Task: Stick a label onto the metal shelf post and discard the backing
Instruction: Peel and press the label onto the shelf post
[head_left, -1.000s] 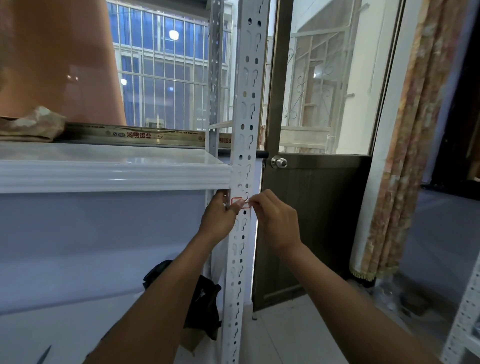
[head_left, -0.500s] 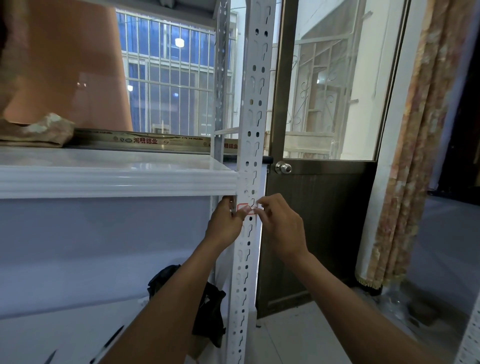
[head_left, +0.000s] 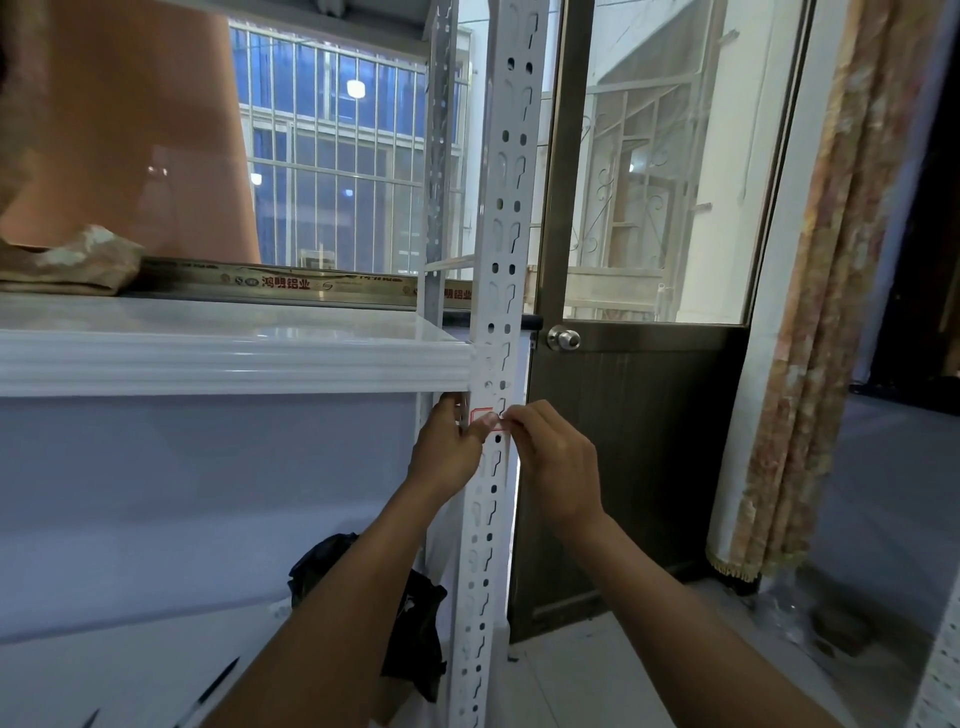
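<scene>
One white perforated metal post (head_left: 493, 291). One small red-bordered label (head_left: 487, 419), flat on it, pinched by left hand (head_left: 451, 451) and right hand (head_left: 555, 462).

We see white painted metal shelf post (head_left: 500, 291), smooth, perforated; glossy white shelf (head_left: 223, 358); door (head_left: 623, 441) dark woodgrain below glass; shiny metal knob (head_left: 563, 339); patterned cloth curtain (head_left: 831, 312).

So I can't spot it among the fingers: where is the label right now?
In the head view, the red-bordered label lies against the white shelf post, just below the shelf edge, between the left hand and the right hand.
</scene>
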